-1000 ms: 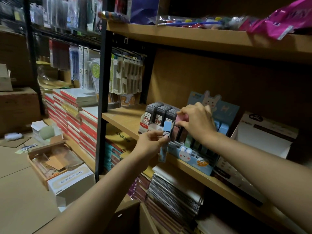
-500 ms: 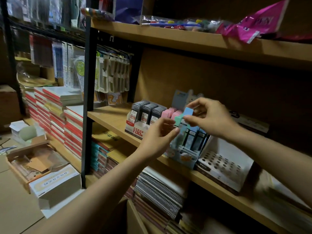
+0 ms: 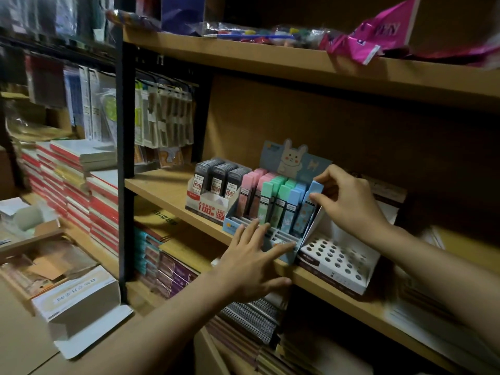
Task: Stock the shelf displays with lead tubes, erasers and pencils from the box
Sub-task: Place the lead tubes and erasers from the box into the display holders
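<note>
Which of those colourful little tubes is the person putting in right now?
On the middle wooden shelf stands a blue rabbit display box. The right hand pinches the blue tube at the row's far right end, unlike the pink and green ones.

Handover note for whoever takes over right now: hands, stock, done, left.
Right hand: pinching a blue lead tube at the right end of the bunny display, seating it.
Left hand: open, fingers spread against the display's front edge, steadying it.
Done: pink, green and blue tubes fill the back rows; the grey lead tube box beside it looks full.
Left: front slots of the bunny display are empty; the white holed pencil stand holds nothing.
</note>
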Demonstrator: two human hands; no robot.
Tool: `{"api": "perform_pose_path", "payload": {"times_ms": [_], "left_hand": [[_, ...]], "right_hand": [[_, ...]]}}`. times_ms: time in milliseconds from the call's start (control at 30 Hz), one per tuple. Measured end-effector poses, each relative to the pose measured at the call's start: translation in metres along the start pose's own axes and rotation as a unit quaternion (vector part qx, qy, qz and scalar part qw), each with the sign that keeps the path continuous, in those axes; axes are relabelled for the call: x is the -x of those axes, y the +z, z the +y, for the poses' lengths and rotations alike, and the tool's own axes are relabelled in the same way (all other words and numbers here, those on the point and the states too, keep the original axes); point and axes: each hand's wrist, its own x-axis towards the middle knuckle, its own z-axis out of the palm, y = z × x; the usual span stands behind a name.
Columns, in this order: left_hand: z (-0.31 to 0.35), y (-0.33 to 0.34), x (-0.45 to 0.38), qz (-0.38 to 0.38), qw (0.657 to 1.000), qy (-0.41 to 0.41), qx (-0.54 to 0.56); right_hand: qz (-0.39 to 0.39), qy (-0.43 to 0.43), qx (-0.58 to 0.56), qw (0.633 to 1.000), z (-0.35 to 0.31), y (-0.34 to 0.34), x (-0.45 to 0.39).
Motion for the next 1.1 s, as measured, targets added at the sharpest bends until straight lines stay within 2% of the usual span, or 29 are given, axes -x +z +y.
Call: {"api": "perform_pose_path", "payload": {"times_ms": [333,500,700,800,867,967,1033,1100], "left_hand": [[0.003,-0.004,0.002,-0.007,1.0,-0.002,0.008],[0.002,0.0,0.001,0.001,1.0,0.001,0.007],[0.004,0.001,-0.001,-0.001,1.0,0.0,0.018],[0.005,-0.001,0.008,0.025,0.999,0.007,0.04],[0.007,-0.002,0.021,0.074,0.995,0.011,0.065],[0.009,0.0,0.047,0.146,0.983,0.011,0.109],[0.005,0.008,0.07,0.122,0.979,-0.013,0.164],[0.0,0.023,0.101,0.047,0.969,-0.08,0.228]], "right_hand": [[-0.037,0.015,0.023,0.999,0.004,0.015,0.006],[-0.019,0.024,0.085,0.996,0.006,0.019,0.004],[-0.018,0.047,0.108,0.993,0.004,0.022,0.007],[-0.024,0.059,0.106,0.992,-0.002,0.021,0.012],[0.015,0.061,0.079,0.995,-0.009,0.022,0.025],[0.057,0.004,-0.02,0.998,-0.029,0.035,0.06],[0.038,-0.037,-0.075,0.996,-0.043,0.052,0.088],[-0.007,-0.051,-0.128,0.99,-0.054,0.076,0.12]]}}
